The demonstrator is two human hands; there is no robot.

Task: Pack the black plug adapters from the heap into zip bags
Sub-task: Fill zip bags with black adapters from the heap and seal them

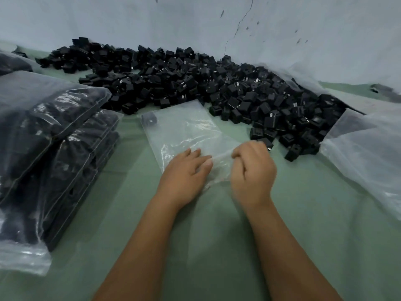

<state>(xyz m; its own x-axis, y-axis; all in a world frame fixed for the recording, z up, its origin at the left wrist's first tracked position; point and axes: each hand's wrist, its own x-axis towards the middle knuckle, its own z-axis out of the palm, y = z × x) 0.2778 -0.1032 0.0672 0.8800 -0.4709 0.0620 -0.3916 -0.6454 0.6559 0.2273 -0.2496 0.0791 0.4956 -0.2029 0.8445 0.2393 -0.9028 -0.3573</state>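
A green table (217, 246) holds a wide heap of black plug adapters (195, 83) along the far wall, stacked filled bags (50, 137) at left, and a clear zip bag (188, 131) whose near edge the left hand (186, 170) pinches and the curled right hand (252, 170) grips.

No text, label or number can be read anywhere (adapters and bags included).
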